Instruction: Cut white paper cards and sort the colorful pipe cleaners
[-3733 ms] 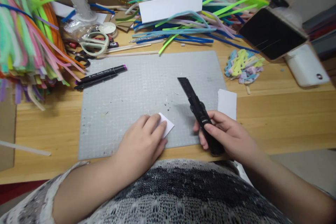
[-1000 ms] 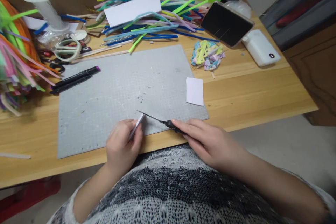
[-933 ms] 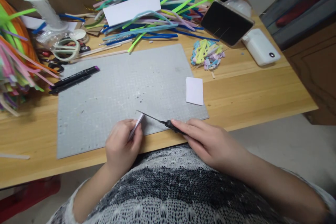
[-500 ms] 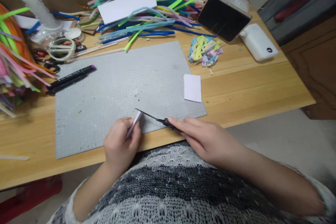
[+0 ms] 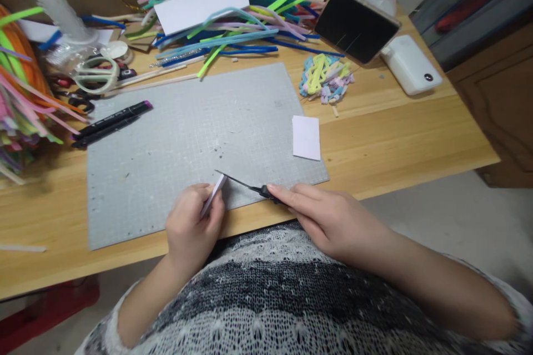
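My left hand (image 5: 194,219) is closed around a folded piece of white paper (image 5: 214,195), whose upper end sticks out between thumb and fingers. In my right hand (image 5: 322,216) is a craft knife (image 5: 262,191) with a black handle and a long, thin dark blade. The blade lies across the paper's upper end, its tip reaching past it to the left. My fingers hide most of the knife's handle. Both hands are at the front edge of a grey cutting mat (image 5: 187,133). A small stack of white paper (image 5: 306,138) rests on the mat's right edge.
Two black markers (image 5: 112,122) lie at the mat's left. Behind it are piled pipe cleaners (image 5: 233,36) and a white paper strip (image 5: 202,3). A phone (image 5: 358,25), a white power bank (image 5: 411,65) and pastel scraps (image 5: 325,77) sit right. Tape rolls (image 5: 96,75) stand left.
Almost nothing differs. The knife and the paper keep nearly the same place against each other, and the view has shifted very slightly.
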Demonstrator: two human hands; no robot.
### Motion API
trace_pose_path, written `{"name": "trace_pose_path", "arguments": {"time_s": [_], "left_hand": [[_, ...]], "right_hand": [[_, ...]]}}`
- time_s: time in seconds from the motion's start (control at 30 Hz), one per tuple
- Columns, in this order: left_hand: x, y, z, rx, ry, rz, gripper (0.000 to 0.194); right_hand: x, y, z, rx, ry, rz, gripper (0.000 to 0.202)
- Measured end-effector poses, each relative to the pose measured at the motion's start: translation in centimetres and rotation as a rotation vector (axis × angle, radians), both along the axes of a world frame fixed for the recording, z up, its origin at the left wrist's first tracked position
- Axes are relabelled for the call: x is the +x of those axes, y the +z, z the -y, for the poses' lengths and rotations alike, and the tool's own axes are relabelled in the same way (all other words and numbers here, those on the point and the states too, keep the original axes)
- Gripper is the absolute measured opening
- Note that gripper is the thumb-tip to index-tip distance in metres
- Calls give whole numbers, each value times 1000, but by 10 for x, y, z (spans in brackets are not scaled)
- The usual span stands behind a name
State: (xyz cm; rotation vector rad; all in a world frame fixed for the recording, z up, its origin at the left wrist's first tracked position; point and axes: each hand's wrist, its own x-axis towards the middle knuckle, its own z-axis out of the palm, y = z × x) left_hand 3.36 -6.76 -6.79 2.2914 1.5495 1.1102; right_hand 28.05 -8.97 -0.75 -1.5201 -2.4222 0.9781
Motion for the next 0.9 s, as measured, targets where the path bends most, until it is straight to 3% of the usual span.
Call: {"name": "trace_pose_path", "arguments": {"time_s": [0.57,0.9], "left_hand": [[0,1,0,4,14,-11,15],[0,-1,-1,2,1,-5,15]], "right_hand": [[-3,1,-5,-8,24,70,64],[-6,-9,-6,2,38,121,62]]}}
